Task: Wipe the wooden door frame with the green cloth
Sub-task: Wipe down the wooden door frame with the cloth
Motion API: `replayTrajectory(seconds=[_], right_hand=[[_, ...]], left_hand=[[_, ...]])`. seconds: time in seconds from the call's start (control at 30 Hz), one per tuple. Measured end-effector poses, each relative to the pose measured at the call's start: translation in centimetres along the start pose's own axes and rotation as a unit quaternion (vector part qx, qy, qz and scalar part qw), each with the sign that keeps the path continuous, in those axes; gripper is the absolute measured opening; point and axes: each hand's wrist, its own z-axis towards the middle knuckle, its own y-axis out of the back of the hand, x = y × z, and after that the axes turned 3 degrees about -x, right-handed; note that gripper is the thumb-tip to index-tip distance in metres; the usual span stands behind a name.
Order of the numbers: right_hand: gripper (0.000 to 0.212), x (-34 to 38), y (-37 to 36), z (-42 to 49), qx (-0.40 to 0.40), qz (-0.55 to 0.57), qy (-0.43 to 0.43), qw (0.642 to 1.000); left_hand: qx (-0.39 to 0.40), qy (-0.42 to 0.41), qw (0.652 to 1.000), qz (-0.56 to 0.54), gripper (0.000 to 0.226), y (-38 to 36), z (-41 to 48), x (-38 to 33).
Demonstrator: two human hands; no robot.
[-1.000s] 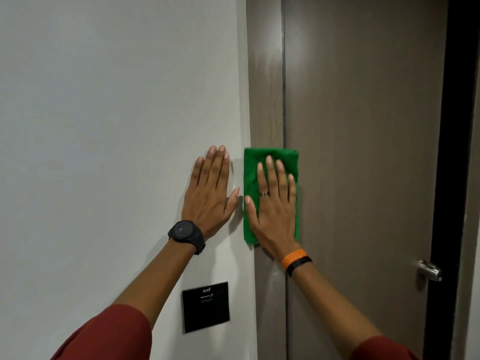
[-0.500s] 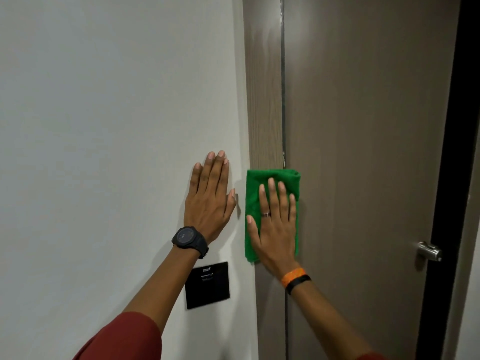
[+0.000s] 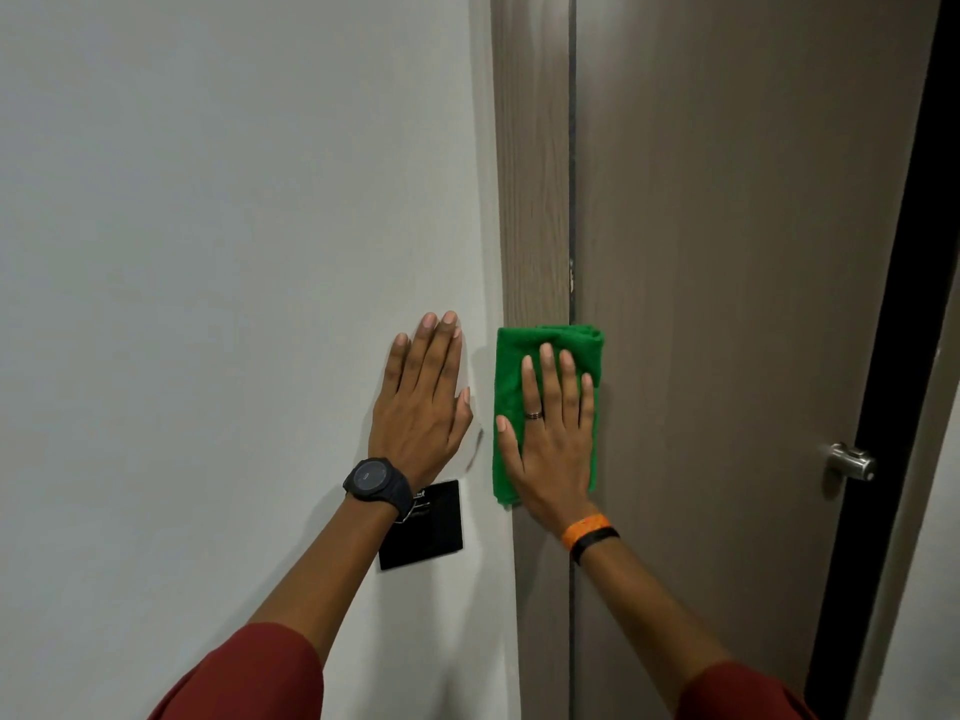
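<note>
The wooden door frame (image 3: 532, 174) runs as a narrow vertical strip between the white wall and the door. A folded green cloth (image 3: 511, 376) lies flat against it at mid height and overlaps the door's edge slightly. My right hand (image 3: 553, 439) presses the cloth to the frame with its palm flat and fingers pointing up; it wears a ring and orange and black wristbands. My left hand (image 3: 421, 402) rests flat on the wall just left of the frame, fingers together, holding nothing, with a black watch on the wrist.
A brown door (image 3: 727, 252) stands right of the frame, with a metal handle (image 3: 849, 461) near its right edge. A dark gap (image 3: 893, 304) runs beside the door. A black square wall plate (image 3: 436, 532) sits under my left wrist on the white wall (image 3: 234, 252).
My right hand has slid the green cloth down the frame, from well above the black wall plate to level with it. My left hand has slid down the wall alongside.
</note>
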Motion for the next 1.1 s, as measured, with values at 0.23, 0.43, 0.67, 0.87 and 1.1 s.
replayTrajectory(seconds=[0.23,0.43,0.67,0.87,1.1], right_hand=[[0.073,0.4,1.0,8.2,-0.046,-0.006,0.0,0.999],[0.072,0.1,-0.5,0.9,-0.026,0.006,-0.013,1.0],[0.075,-0.4,-0.7,-2.5,0.003,0.003,0.0,1.0],[0.071,0.4,-1.3,-0.2,-0.027,0.01,-0.033,0.999],[0.084,-0.4,-2.3,-14.4,0.052,-0.011,-0.022,0.998]], left_hand=[[0.011,-0.014,1.0,0.007,0.067,-0.2,-0.2,0.2],[0.016,-0.009,1.0,0.002,0.069,-0.6,-1.6,-0.4],[0.028,-0.009,1.0,0.004,0.071,-0.6,-3.1,-0.7],[0.031,0.0,1.0,-0.004,0.073,-0.9,-3.4,-0.8],[0.032,0.004,0.999,-0.007,0.073,-1.0,-4.4,-1.3]])
